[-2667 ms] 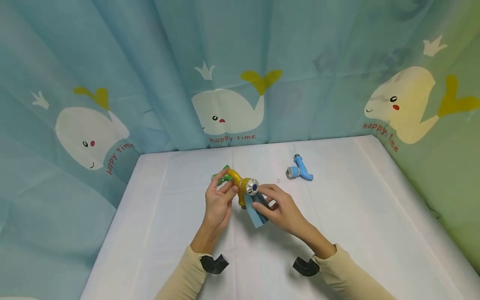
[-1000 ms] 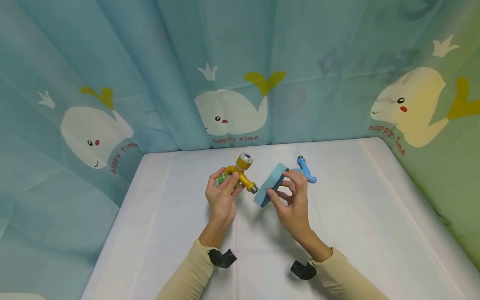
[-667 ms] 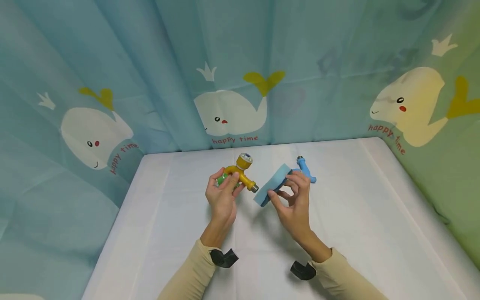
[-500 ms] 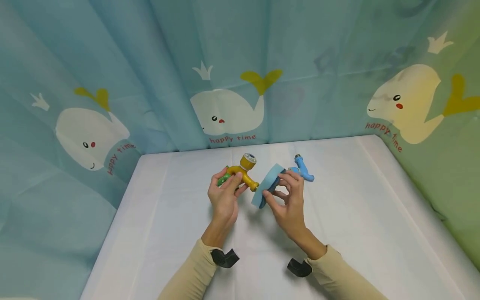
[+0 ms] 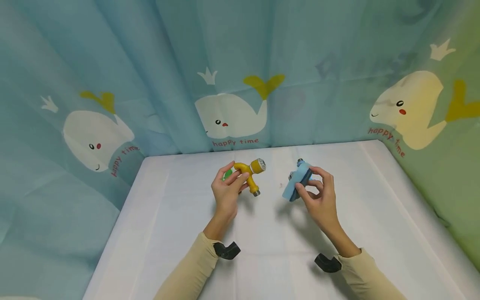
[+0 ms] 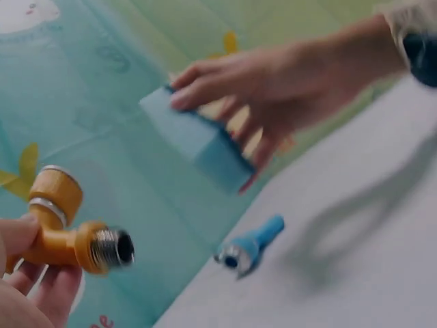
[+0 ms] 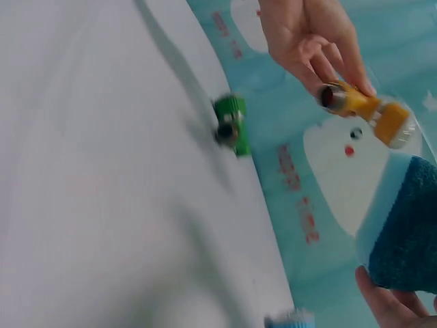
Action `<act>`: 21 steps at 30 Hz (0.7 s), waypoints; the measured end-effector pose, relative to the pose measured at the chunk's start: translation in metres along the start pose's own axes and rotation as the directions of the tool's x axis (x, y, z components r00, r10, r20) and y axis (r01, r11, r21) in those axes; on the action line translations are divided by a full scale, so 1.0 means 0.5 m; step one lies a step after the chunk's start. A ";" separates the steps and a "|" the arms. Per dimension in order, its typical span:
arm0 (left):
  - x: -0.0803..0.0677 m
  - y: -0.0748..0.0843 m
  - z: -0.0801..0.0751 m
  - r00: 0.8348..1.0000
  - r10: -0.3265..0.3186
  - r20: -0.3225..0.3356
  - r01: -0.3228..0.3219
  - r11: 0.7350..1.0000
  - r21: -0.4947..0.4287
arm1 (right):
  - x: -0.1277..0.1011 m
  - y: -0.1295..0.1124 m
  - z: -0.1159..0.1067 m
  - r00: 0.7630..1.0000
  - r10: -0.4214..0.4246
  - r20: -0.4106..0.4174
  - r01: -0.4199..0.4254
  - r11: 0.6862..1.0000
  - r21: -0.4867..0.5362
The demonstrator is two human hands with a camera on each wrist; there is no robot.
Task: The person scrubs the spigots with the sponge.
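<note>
My left hand (image 5: 226,195) pinches a yellow faucet (image 5: 248,171) by its curved spout, its silver-capped knob to the upper right and its threaded metal end pointing down. The left wrist view shows that threaded end (image 6: 113,248) facing outward. My right hand (image 5: 323,200) grips a sponge (image 5: 296,183) between thumb and fingers, light blue on one side and dark blue on the other. In the right wrist view the sponge's dark, fuzzy side (image 7: 410,229) shows. A gap separates sponge and yellow faucet, both held above the table.
A blue faucet (image 6: 249,249) lies on the white table (image 5: 270,250), mostly behind the sponge in the head view. Behind my left hand lies a green faucet (image 7: 232,125). A blue-green curtain (image 5: 168,83) with whale prints borders the table's back and sides.
The sponge first lay against the yellow faucet's knob, then came close to its threaded end. Now my right hand has drawn it away to the right. The yellow faucet has turned in my left hand.
</note>
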State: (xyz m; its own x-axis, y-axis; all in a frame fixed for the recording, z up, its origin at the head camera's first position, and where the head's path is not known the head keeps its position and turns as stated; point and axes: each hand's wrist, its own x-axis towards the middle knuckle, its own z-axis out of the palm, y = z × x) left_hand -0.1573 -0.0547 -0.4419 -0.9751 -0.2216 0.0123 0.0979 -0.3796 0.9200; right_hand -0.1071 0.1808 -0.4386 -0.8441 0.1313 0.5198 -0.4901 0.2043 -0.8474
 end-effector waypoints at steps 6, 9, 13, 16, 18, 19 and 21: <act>0.040 -0.024 0.026 0.999 0.005 0.042 -0.011 0.988 0.155 | -0.001 -0.029 -0.054 0.997 0.076 0.000 -0.075 0.993 -0.095; 0.060 -0.045 0.042 0.998 -0.010 0.056 -0.004 0.973 0.232 | -0.003 -0.030 -0.077 0.995 0.100 -0.004 -0.099 0.983 -0.156; 0.088 -0.082 0.066 0.998 -0.041 0.056 0.018 0.934 0.357 | -0.011 -0.028 -0.103 0.992 0.128 -0.007 -0.126 0.963 -0.238; 0.106 -0.110 0.080 0.998 -0.057 0.030 0.037 0.889 0.456 | -0.020 -0.026 -0.116 0.989 0.149 0.000 -0.143 0.948 -0.285; 0.115 -0.127 0.086 0.998 -0.067 0.012 0.051 0.857 0.513 | -0.025 -0.023 -0.121 0.988 0.153 0.003 -0.145 0.942 -0.303; 0.119 -0.133 0.089 0.997 -0.072 0.006 0.058 0.839 0.541 | -0.027 -0.022 -0.123 0.988 0.153 0.002 -0.145 0.941 -0.307; 0.123 -0.142 0.094 0.996 -0.087 -0.002 0.072 0.807 0.586 | -0.029 -0.021 -0.126 0.988 0.154 0.000 -0.147 0.939 -0.312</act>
State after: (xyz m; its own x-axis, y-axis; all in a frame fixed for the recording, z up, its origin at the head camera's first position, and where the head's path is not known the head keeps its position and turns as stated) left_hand -0.2335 0.0007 -0.4882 -0.9795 -0.1895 -0.0684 -0.1075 0.2042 0.9730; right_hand -0.0760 0.2376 -0.4303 -0.9097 0.1613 0.3827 -0.2683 0.4752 -0.8380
